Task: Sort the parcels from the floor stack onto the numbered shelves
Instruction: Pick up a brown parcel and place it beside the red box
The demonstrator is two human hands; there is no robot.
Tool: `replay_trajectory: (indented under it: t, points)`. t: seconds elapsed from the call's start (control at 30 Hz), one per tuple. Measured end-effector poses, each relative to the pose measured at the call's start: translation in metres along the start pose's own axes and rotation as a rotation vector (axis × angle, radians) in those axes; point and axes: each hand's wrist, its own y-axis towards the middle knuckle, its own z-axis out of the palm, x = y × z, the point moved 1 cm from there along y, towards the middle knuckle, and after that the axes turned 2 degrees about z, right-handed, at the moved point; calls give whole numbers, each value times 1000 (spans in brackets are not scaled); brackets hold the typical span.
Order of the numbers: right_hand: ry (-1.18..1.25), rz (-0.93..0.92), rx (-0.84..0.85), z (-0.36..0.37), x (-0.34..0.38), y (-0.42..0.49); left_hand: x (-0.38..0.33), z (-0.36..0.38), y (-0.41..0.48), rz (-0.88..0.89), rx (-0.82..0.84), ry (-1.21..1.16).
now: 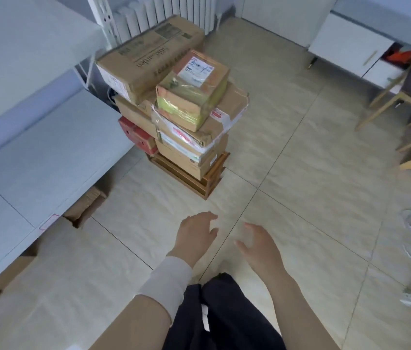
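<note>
My left hand (pixel 196 236) and my right hand (pixel 260 246) are both out in front of me over the glossy beige tiled floor (pixel 300 173), side by side and apart. The fingers of each are loosely spread and a little bent, holding and touching nothing. A pale cloth sleeve (pixel 166 281) wraps my left wrist; my right forearm is bare. The stack of cardboard parcels (pixel 174 109) stands on the floor ahead of my hands, well clear of them, just beside the white metal shelf boards (pixel 35 152) on my left. On top sits a small squarish box bound in shiny yellow-green tape with a white printed label (pixel 191 94). Next to it lies a long brown corrugated carton (pixel 148 59). Under the small box is a wide, flat, dented parcel sealed in clear tape (pixel 199 130), and lower left a red box (pixel 136 133). The whole pile rests on a slatted wooden crate (pixel 194 176).
</note>
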Motion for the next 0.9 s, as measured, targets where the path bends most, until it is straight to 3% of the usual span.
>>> replay_trajectory:
  t: [0.5, 0.77, 0.9]
  points:
    - [144, -162, -24, -76, 119, 157, 20, -129, 136, -88, -361, -240]
    - [326, -97, -29, -87, 166, 215, 40, -204, 195, -6, -547, -308]
    - [530, 14, -89, -90, 195, 246, 64, -246, 238, -16, -549, -428]
